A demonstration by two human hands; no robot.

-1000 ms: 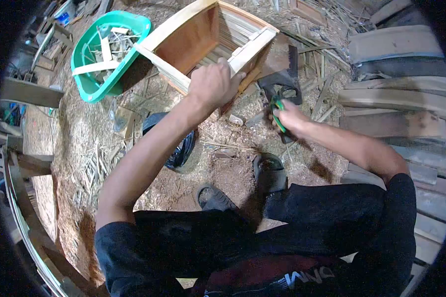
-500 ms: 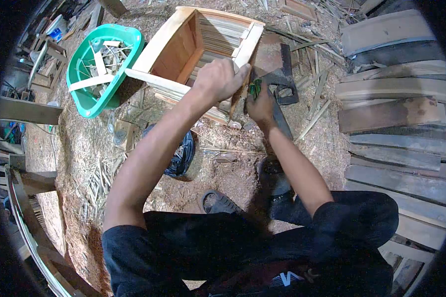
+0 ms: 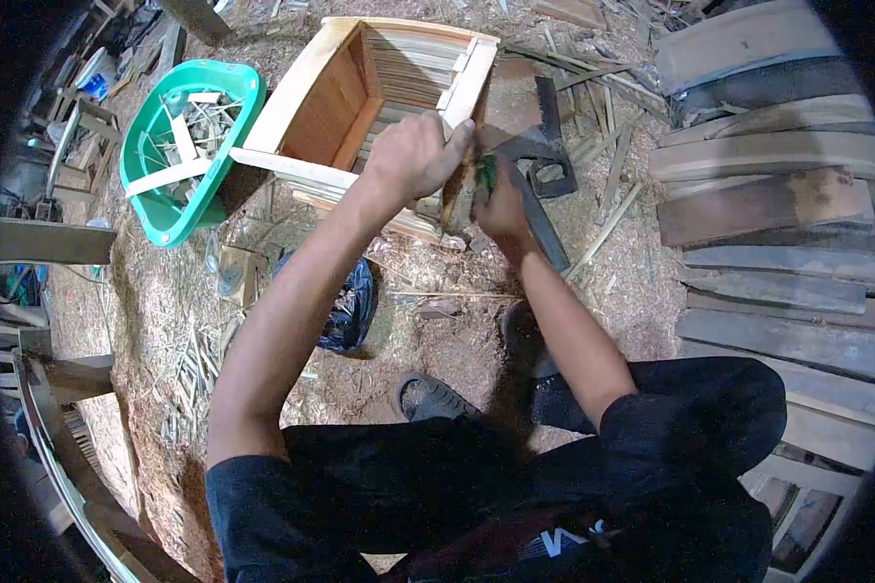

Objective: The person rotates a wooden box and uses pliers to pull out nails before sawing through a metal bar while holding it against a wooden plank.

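The left hand [image 3: 408, 160] bends its fingers over the near rim of an open, pale-brown slatted wooden box [image 3: 306, 83], which is near eleven o'clock. At one o'clock, the right hand [image 3: 501, 206] closes around a small green tool [image 3: 486, 173], its end too blurred to tell.

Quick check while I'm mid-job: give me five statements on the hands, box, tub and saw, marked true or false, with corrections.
1. The left hand is at the edge of the box. True.
2. Both hands are empty. False: the right hand holds a green tool.
3. The tub stands left of the box. True.
4. The tub is empty. False: wood scraps lie in it.
5. The saw lies on the ground, right of the box. True.
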